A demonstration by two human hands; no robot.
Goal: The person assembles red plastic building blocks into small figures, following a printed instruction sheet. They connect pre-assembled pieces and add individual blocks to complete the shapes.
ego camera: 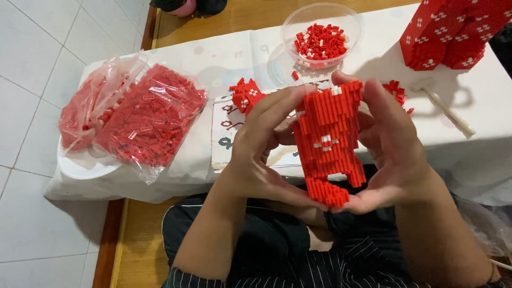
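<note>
Both hands, left and right, clasped around an upright red brick model; bagged red bricks well left

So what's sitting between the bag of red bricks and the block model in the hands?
In the head view, a small red brick piece on a printed instruction sheet lies between the bag and the held model.

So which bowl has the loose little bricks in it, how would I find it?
Start at the white cloth covering the low table, and look along its far edge, past the red block figure held up in both hands. There stands a clear plastic bowl with small red and white bricks heaped inside. Unlike the crinkly bags of bricks at the left, it is round, rigid and open-topped.
</note>
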